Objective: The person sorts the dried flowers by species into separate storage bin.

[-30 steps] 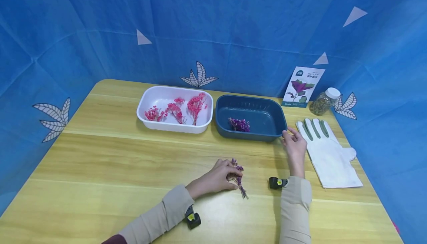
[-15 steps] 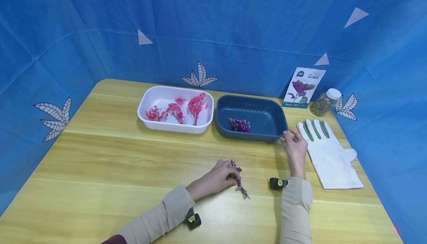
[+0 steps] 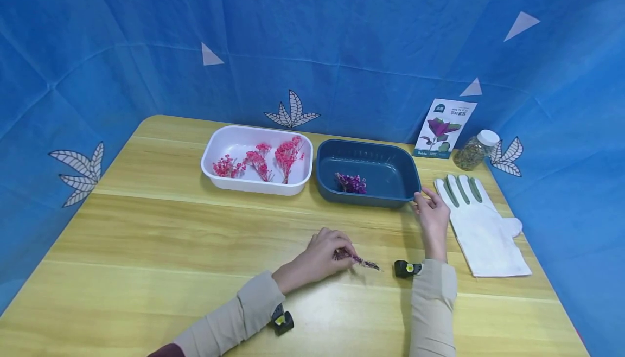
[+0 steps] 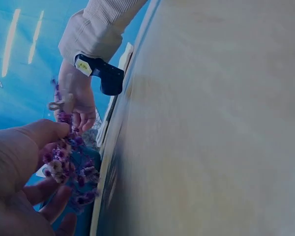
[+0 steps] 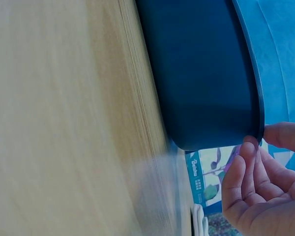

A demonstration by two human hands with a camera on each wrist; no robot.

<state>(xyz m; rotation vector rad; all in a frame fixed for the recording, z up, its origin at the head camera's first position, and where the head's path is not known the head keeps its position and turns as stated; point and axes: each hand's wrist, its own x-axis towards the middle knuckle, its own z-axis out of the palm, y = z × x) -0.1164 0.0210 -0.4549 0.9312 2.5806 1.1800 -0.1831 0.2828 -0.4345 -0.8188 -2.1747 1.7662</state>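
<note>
My left hand [image 3: 324,254] pinches a small bunch of dried purple flowers [image 4: 64,157] between thumb and fingers, just over the table. Its stems, tied with a bit of twine, point to the right in the head view. My right hand [image 3: 432,217] grips the front right corner of a dark blue basin [image 5: 206,78], thumb on one side of the rim and fingertips on the other. Inside that basin lies another purple bunch [image 3: 350,183]. To its left stands a white basin [image 3: 254,184] with pink dried flowers [image 3: 288,153] in it.
Right of the blue basin lies a white glove [image 3: 488,237] with green on its fingers. A flower-picture card [image 3: 441,128] leans on the blue curtain [image 3: 293,31], beside a white-capped jar [image 3: 476,151]. Bare wood of the table [image 3: 146,237] shows at front left.
The purple bunch in my left hand has swung round, its stems turning from toward me to the right, and it appears lifted off the table. My right hand stays on the rim.
</note>
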